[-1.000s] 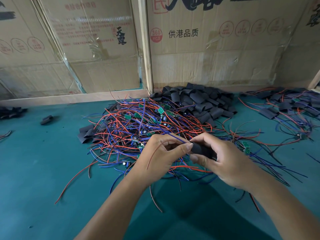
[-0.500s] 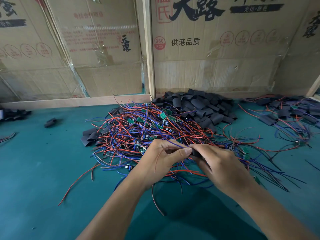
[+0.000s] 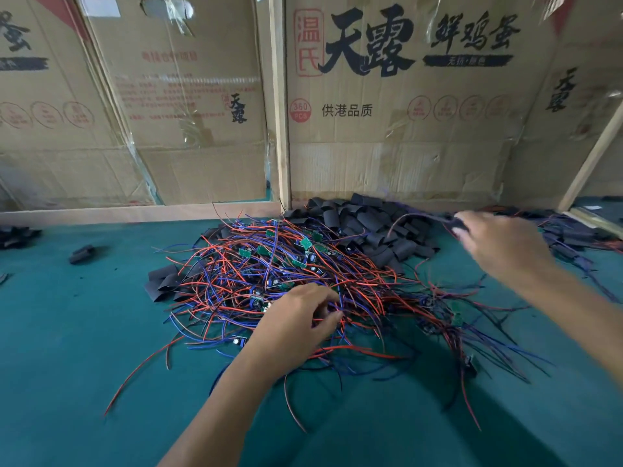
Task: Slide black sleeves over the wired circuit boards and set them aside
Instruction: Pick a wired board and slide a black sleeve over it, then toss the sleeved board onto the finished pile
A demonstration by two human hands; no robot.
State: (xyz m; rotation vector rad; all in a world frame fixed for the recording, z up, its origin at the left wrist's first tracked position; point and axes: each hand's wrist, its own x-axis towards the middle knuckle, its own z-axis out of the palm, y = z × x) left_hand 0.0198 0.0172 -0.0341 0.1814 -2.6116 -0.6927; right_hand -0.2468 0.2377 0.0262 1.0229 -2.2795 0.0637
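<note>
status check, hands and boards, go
Right hand grips sleeved board, out toward right pile. Left hand curled in wire tangle. Nothing blocking.

A tangled heap of red and blue wires with small green circuit boards [image 3: 303, 281] fills the table's centre. At its one o'clock lies a pile of black flat sleeves [image 3: 367, 227]. Bare green tabletop [image 3: 74, 332] lies open at nine o'clock. Brown cardboard panels [image 3: 387, 156] wall off twelve o'clock.

Small assembly workshop: green worktop [image 3: 67, 332] heaped with wired circuit boards [image 3: 269, 281] and black sleeves [image 3: 364, 224], walled by flattened egg cartons [image 3: 404, 129].
</note>
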